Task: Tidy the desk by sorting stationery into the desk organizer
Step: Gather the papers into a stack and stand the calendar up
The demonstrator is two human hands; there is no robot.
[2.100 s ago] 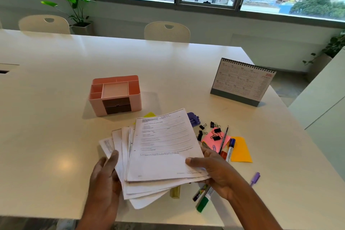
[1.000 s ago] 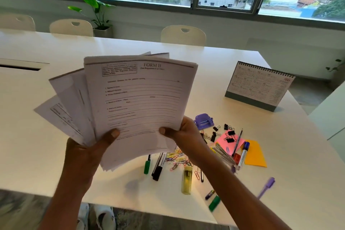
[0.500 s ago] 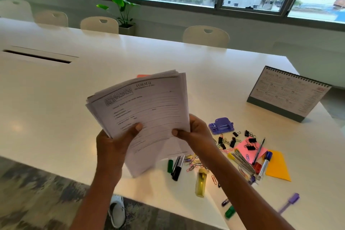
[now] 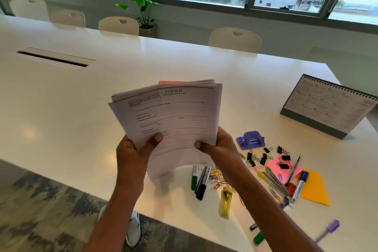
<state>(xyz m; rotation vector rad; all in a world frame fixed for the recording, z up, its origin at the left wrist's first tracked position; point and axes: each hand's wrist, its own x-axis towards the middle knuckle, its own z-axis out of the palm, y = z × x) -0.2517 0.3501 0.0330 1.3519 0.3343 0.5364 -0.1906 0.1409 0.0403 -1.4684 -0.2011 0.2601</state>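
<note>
I hold a stack of printed forms [image 4: 173,116] upright above the white desk [image 4: 61,108]. My left hand [image 4: 135,153] grips its lower left corner and my right hand [image 4: 218,147] grips its lower right edge, thumbs on the front sheet. Only a pink sliver of the desk organizer [image 4: 171,82] shows above the papers. Loose stationery lies to the right: a green marker [image 4: 194,179], black pens [image 4: 202,184], a yellow highlighter [image 4: 225,201], coloured paper clips [image 4: 216,178], black binder clips [image 4: 266,156], a purple hole punch [image 4: 250,139], pink [image 4: 274,164] and orange [image 4: 315,188] sticky notes, and a blue-capped marker [image 4: 299,186].
A desk calendar [image 4: 327,106] stands at the right. A purple pen [image 4: 327,231] lies near the desk's front edge. A cable slot [image 4: 53,58] is cut into the desk at the left. Chairs [image 4: 235,40] and a potted plant [image 4: 143,12] line the far side under the window.
The papers went from lying fanned out on the desk to being lifted and squared into one stack. My view has swung left, so the stationery now sits at the right.
</note>
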